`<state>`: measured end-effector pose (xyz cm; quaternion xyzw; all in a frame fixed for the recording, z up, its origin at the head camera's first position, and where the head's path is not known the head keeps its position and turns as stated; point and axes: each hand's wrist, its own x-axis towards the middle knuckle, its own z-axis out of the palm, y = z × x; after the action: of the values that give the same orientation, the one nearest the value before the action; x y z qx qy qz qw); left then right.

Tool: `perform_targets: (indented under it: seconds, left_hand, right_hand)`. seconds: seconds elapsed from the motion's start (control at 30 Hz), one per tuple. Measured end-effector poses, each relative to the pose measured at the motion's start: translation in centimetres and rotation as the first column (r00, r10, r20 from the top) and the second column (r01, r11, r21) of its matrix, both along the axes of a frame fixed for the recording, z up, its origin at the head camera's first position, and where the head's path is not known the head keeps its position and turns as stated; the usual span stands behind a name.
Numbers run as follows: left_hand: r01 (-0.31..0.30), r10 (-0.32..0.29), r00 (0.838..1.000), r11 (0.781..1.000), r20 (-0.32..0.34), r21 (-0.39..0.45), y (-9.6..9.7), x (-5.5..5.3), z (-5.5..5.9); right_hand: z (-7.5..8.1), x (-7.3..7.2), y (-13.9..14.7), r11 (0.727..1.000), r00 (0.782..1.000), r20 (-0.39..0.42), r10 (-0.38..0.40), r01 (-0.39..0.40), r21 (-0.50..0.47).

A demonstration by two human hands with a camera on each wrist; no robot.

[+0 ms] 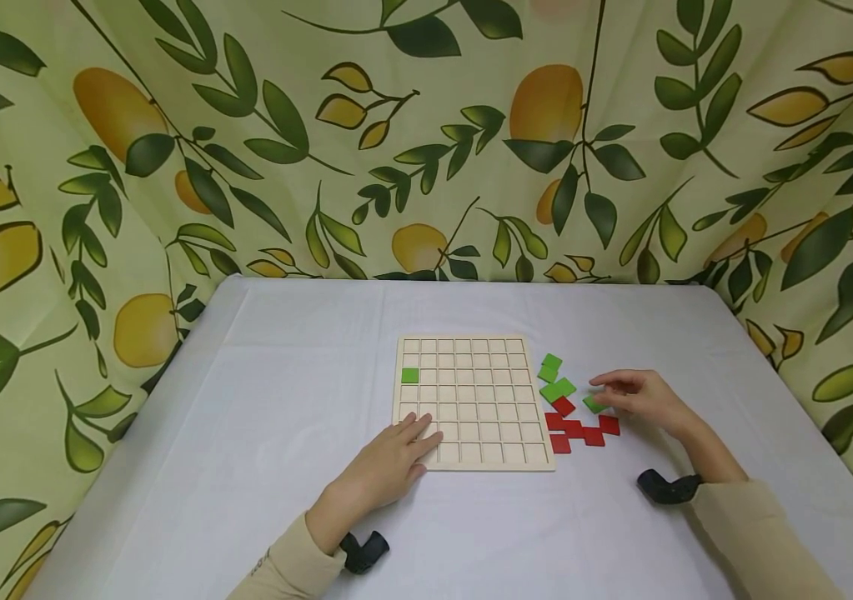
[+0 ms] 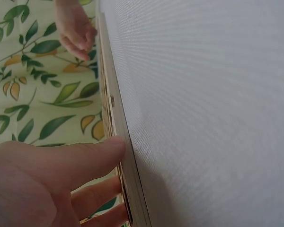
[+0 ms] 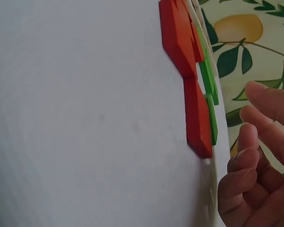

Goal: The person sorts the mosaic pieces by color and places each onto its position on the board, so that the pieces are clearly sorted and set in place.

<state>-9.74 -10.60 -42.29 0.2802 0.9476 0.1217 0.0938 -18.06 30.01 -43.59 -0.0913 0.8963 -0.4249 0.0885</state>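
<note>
A pale wooden grid board [image 1: 484, 395] lies flat on the table, with one green square tile [image 1: 410, 376] in a cell by its left edge. My left hand [image 1: 387, 462] rests on the board's lower left corner, fingers spread over the cells. In the left wrist view its thumb [image 2: 102, 153] touches the near edge. My right hand [image 1: 639, 398] hovers at the board's right, fingers loosely bent, over a lone green tile [image 1: 594, 404] that it partly covers. Nothing shows between its fingertips [image 3: 255, 90] in the right wrist view.
Several red tiles [image 1: 573, 429] lie right of the board's lower half, and several green ones [image 1: 549, 373] above them. Some tiles touch or overlap. A white cloth [image 1: 283, 358] covers the table; a leaf-and-fruit patterned curtain [image 1: 426, 150] hangs behind it.
</note>
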Motion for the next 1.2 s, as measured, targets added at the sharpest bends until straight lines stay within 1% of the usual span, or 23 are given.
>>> perform_targets:
  seconds: [0.1,0.23,0.33,0.57,0.77,0.87,1.2]
  left_hand:
    - [0.000,0.000,1.000,1.000,0.004,0.004,0.0,0.0,0.0]
    - [0.002,-0.002,1.000,1.000,0.004,-0.001,0.0,0.0,0.0]
    - [0.003,-0.003,1.000,1.000,0.005,0.000,0.0,0.1,0.2]
    - [-0.007,0.006,1.000,1.000,0.014,0.012,0.0,0.1,0.3]
    - [-0.004,0.004,1.000,1.000,0.009,0.008,0.0,0.0,0.1]
    - [-0.003,0.003,1.000,1.000,0.008,0.010,0.0,-0.1,0.0]
    - [-0.005,0.005,1.000,1.000,0.017,0.021,0.0,-0.1,-0.1]
  right_hand:
    - [-0.1,-0.1,0.4,1.000,1.000,0.009,0.020,-0.020,-0.001]
    - [-0.3,-0.3,0.9,0.999,0.999,0.001,0.053,-0.053,0.003]
    - [-0.3,-0.3,1.1,0.998,0.998,0.007,0.060,-0.060,0.003]
    - [-0.5,-0.5,1.4,0.998,0.997,0.049,0.053,-0.054,0.023]
    - [-0.4,-0.8,1.6,0.995,0.993,0.075,0.088,-0.091,0.040]
    - [-0.4,-1.0,1.6,0.993,0.992,0.078,0.103,-0.108,0.051]
    - [-0.5,-1.1,1.6,0.991,0.990,0.085,0.112,-0.117,0.066]
